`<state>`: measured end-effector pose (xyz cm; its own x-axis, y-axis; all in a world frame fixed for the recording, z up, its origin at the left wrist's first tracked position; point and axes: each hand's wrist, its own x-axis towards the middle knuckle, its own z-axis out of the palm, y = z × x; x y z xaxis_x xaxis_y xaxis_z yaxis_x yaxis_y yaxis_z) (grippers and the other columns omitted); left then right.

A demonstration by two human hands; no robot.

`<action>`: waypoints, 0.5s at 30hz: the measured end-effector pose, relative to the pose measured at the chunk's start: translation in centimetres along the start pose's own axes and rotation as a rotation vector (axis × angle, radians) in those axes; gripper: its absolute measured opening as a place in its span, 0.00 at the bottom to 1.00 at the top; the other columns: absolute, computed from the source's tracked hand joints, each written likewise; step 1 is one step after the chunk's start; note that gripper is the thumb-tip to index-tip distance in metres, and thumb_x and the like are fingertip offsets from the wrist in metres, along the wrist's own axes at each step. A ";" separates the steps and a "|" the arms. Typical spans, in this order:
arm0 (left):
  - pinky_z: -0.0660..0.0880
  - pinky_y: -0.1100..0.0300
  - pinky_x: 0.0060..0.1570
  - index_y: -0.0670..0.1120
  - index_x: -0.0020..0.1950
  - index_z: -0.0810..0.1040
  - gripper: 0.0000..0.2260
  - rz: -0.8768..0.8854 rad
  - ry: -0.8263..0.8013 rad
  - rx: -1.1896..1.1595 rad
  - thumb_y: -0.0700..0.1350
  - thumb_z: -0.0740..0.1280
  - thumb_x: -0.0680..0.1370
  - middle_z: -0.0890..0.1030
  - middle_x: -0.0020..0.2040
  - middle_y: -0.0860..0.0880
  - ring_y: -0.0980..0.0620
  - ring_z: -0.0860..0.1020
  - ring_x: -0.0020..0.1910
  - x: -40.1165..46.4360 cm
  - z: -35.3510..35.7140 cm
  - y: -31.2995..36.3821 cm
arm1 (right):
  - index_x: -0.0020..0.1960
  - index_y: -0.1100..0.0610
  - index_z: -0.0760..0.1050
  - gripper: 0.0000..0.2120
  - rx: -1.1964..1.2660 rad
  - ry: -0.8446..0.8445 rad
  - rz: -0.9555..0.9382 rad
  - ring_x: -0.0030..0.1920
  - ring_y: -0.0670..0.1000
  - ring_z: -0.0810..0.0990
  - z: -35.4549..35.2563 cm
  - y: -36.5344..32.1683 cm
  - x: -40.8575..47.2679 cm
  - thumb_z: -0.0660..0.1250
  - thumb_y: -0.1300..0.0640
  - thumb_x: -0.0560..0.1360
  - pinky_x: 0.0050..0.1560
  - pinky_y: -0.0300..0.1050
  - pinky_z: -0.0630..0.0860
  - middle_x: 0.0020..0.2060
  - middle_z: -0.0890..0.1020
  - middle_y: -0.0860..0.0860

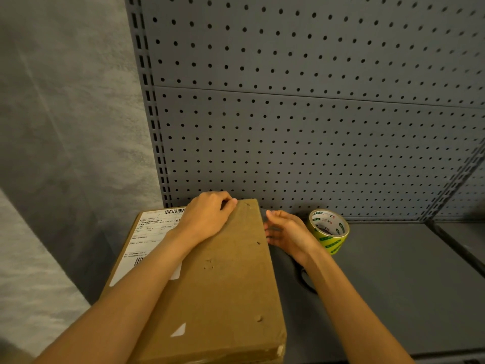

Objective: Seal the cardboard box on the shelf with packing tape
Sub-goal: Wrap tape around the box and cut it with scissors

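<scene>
A flat brown cardboard box (223,279) lies on the grey shelf (393,285), its flaps closed and a white shipping label on its left half. My left hand (207,216) rests on the box's far top edge with fingers curled over it. My right hand (286,232) is beside the box's right side near the far corner, fingers relaxed and holding nothing. A roll of yellow-green packing tape (329,229) stands tilted on the shelf just right of my right hand, apart from it.
A grey pegboard back panel (315,114) rises right behind the box and tape. A slotted upright (154,127) marks the shelf's left end, with a grey wall beyond. A second shelf bay begins at the far right (462,240).
</scene>
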<state>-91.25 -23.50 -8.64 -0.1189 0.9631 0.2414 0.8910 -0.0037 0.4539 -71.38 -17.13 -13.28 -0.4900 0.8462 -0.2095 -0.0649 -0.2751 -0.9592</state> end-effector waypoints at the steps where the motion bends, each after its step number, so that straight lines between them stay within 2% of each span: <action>1: 0.73 0.55 0.49 0.49 0.57 0.78 0.14 -0.001 -0.002 0.001 0.53 0.57 0.81 0.81 0.52 0.49 0.51 0.78 0.49 0.0 0.0 0.0 | 0.43 0.56 0.74 0.05 -0.006 -0.005 -0.010 0.39 0.53 0.78 0.0 0.1 0.0 0.67 0.56 0.75 0.46 0.47 0.76 0.39 0.79 0.56; 4: 0.73 0.55 0.49 0.49 0.57 0.78 0.14 0.000 -0.005 0.001 0.54 0.57 0.81 0.81 0.52 0.49 0.51 0.77 0.49 0.0 0.0 0.0 | 0.44 0.58 0.75 0.03 -0.041 0.023 -0.031 0.39 0.53 0.78 -0.2 0.2 0.1 0.69 0.60 0.74 0.46 0.47 0.76 0.39 0.78 0.57; 11: 0.73 0.58 0.47 0.49 0.58 0.78 0.14 0.016 -0.011 0.023 0.54 0.57 0.81 0.81 0.53 0.50 0.52 0.78 0.49 0.0 0.3 0.3 | 0.44 0.59 0.74 0.02 -0.096 0.095 -0.022 0.37 0.51 0.77 0.0 0.7 -0.2 0.67 0.62 0.75 0.44 0.45 0.77 0.37 0.79 0.55; 15: 0.71 0.60 0.46 0.49 0.58 0.78 0.14 0.034 -0.014 0.051 0.53 0.57 0.81 0.81 0.53 0.50 0.53 0.78 0.49 -0.1 0.6 0.4 | 0.42 0.59 0.75 0.04 -0.088 0.163 -0.003 0.33 0.48 0.76 -0.5 0.2 -0.5 0.68 0.64 0.75 0.39 0.41 0.75 0.34 0.79 0.54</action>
<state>-90.64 -23.40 -8.97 -0.0823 0.9664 0.2436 0.9158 -0.0231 0.4009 -70.74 -17.40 -13.48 -0.3418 0.9117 -0.2279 0.0139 -0.2375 -0.9713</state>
